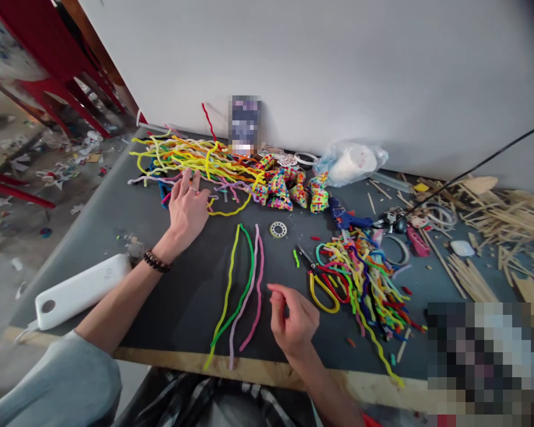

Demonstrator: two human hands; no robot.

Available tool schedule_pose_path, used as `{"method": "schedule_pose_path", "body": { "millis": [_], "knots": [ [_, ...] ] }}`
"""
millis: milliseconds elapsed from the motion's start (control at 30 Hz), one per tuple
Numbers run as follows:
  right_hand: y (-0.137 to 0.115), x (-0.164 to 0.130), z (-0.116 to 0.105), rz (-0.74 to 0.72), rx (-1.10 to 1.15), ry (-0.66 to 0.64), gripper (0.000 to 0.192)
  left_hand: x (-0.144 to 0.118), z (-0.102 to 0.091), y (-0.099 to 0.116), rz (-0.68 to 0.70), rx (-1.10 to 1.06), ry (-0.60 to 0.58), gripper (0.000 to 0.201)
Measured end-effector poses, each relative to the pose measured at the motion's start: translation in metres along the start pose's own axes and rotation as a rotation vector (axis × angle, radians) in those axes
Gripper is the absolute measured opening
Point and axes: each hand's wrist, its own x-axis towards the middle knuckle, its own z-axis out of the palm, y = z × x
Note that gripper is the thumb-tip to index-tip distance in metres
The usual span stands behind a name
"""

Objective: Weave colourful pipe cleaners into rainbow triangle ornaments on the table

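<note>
left hand (187,209): flat and spread, fingers open, resting at the near edge of the big pipe cleaner pile (196,159) – fingertips on loose strands, nothing gripped
right hand (293,320): loosely curled, thumb and forefinger pinched close, hovering just right of the laid-out row – cannot tell if it holds anything
laid-out strands (242,284): four pipe cleaners – yellow, green, pale lilac, pink – lying side by side in the middle of the dark table (191,296), near ends reaching its wooden front edge
doing it well: judging by the reach, picking from the pile – best to pin the heap with the palm and draw one strand out by its end, so the tangle does not drag along; lay it parallel to the row, ends level
in the way: strands in the pile are interlocked; a yellow loop sits just beside the left hand
scissors (323,279): red and yellow handles, right of the row, near the right hand
cut pieces (365,279): second tangled heap, right
small ring (278,229): just beyond the row's far ends
glue gun (345,218): blue, behind the cut pieces
beaded bows (289,187): multicoloured, by the wall
white box (80,290): left edge, beside the left forearm
wood sticks (485,237): far right, well apart
</note>
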Motion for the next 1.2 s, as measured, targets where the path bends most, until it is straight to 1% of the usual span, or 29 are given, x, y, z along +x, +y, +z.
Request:
{"method": "schedule_pose_path", "body": {
  "millis": [67, 167, 233, 300, 333, 367, 433, 500, 567, 600, 667, 767, 867, 967, 1100, 1200],
  "knots": [
    [-0.001, 0.008, -0.003, -0.055, -0.014, -0.009, 0.02, 0.0, 0.004, -0.001, 0.031, 0.011, 0.053, 0.029],
    [0.002, 0.024, -0.011, -0.187, -0.02, 0.025, 0.014, 0.004, 0.004, -0.006, 0.112, 0.054, 0.182, 0.025],
    [0.005, 0.035, -0.016, -0.226, -0.019, 0.051, 0.013, 0.003, -0.004, -0.005, 0.163, 0.074, 0.273, 0.025],
    [0.007, 0.045, -0.018, -0.208, 0.009, 0.051, 0.014, -0.005, -0.016, 0.005, 0.215, 0.078, 0.357, 0.023],
    [0.008, 0.049, -0.016, -0.195, 0.028, 0.046, 0.013, -0.014, -0.022, 0.013, 0.246, 0.077, 0.394, 0.023],
    [0.008, 0.053, -0.013, -0.179, 0.055, 0.028, 0.013, -0.025, -0.027, 0.023, 0.315, 0.08, 0.406, 0.022],
    [0.009, 0.058, -0.003, -0.141, 0.127, -0.033, 0.019, -0.052, -0.033, 0.045, 0.543, 0.09, 0.362, 0.024],
    [0.009, 0.061, 0.009, -0.113, 0.216, -0.096, 0.027, -0.079, -0.033, 0.065, 0.697, 0.072, 0.35, 0.026],
    [0.01, 0.061, 0.017, -0.102, 0.272, -0.119, 0.02, -0.099, -0.029, 0.078, 0.768, 0.059, 0.347, 0.023],
    [0.011, 0.059, 0.02, -0.105, 0.273, -0.111, 0.015, -0.106, -0.027, 0.082, 0.785, 0.053, 0.348, 0.022],
    [0.013, 0.055, 0.023, -0.114, 0.251, -0.086, 0.011, -0.114, -0.024, 0.084, 0.801, 0.037, 0.354, 0.021],
    [0.016, 0.047, 0.024, -0.159, 0.202, -0.073, 0.009, -0.117, -0.022, 0.081, 0.795, -0.002, 0.373, 0.02],
    [0.018, 0.044, 0.026, -0.248, 0.141, -0.06, 0.007, -0.118, -0.019, 0.076, 0.783, -0.046, 0.398, 0.02],
    [0.023, 0.045, 0.024, -0.382, 0.071, -0.025, 0.003, -0.121, -0.016, 0.074, 0.769, -0.072, 0.41, 0.02],
    [0.034, 0.05, 0.015, -0.565, -0.019, -0.004, 0.016, -0.123, -0.01, 0.075, 0.689, -0.097, 0.39, 0.019],
    [0.037, 0.053, 0.007, -0.755, -0.205, 0.013, 0.02, -0.12, -0.008, 0.076, 0.637, -0.118, 0.36, 0.017]
  ]
}}
